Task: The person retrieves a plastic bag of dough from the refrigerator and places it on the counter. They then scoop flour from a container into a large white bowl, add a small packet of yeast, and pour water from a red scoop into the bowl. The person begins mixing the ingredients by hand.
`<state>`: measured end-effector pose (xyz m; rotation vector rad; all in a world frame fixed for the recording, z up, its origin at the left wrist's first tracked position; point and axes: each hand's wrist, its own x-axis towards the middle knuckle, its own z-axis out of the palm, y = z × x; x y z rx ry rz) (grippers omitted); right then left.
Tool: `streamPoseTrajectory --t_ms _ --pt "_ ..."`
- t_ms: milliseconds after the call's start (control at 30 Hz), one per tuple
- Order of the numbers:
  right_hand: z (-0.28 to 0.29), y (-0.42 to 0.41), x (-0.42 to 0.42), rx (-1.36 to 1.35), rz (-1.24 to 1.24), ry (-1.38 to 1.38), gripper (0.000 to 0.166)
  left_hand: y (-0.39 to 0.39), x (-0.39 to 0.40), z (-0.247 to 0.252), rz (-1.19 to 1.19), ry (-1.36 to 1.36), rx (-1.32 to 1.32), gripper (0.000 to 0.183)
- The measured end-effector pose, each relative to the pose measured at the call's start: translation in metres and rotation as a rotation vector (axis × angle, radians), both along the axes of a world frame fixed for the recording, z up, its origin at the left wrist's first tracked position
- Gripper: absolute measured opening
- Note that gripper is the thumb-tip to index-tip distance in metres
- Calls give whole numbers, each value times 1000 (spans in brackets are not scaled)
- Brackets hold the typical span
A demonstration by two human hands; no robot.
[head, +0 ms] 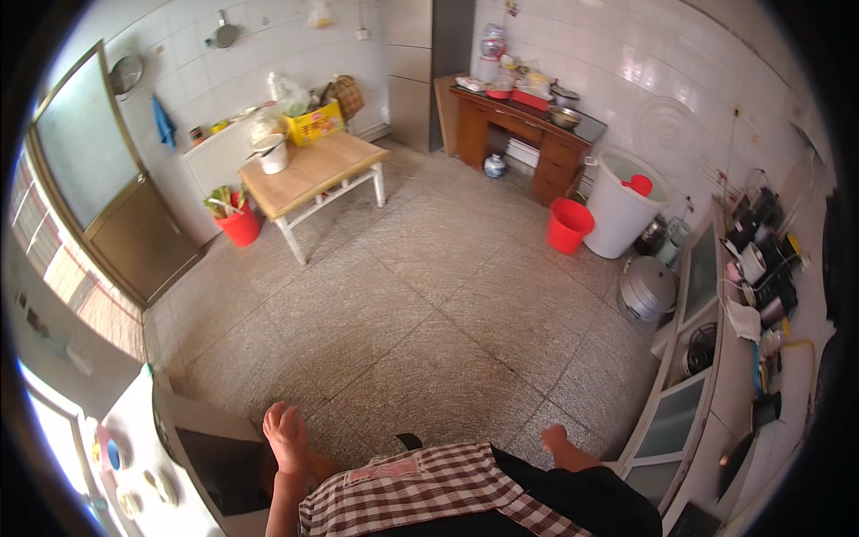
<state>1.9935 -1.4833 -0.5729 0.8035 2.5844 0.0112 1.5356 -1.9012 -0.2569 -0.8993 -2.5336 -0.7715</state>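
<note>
My left hand is raised at the lower left, its fingers bent and a little apart, holding nothing. Below it, close by, is a dark-fronted unit under the white counter. On the other side of my body, my right hand hangs over the speckled floor. Its fingers look curled, but too little of them shows to tell whether they close on anything. That hand is nearest the glass-fronted cabinets and appears apart from them. A checked apron covers my front.
A wooden table holds a yellow box and a white bucket. Red buckets stand on the floor. At right are a large white bin, a metal pot and a brown desk. A door stands at left.
</note>
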Motion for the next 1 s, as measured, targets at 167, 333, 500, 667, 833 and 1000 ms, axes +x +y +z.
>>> streamPoseTrajectory --t_ms 167,333,500,667,833,1000 --pt "6 -76 22 -302 101 -76 14 62 -38 -8 -126 -39 -29 24" --pt "-71 -107 25 -294 76 101 14 129 -93 -24 -283 -76 -13 25" --pt "23 -72 -78 -272 -86 432 12 173 -159 -3 -329 -18 18 24" --pt "4 -19 -163 -104 -116 264 14 189 -229 -10 -334 -40 37 22" --pt "7 -6 -226 -339 -438 743 19 218 -265 -24 -362 -94 19 23" --pt "16 -9 -229 -336 -552 667 21 266 -277 -31 -491 -116 -15 23"
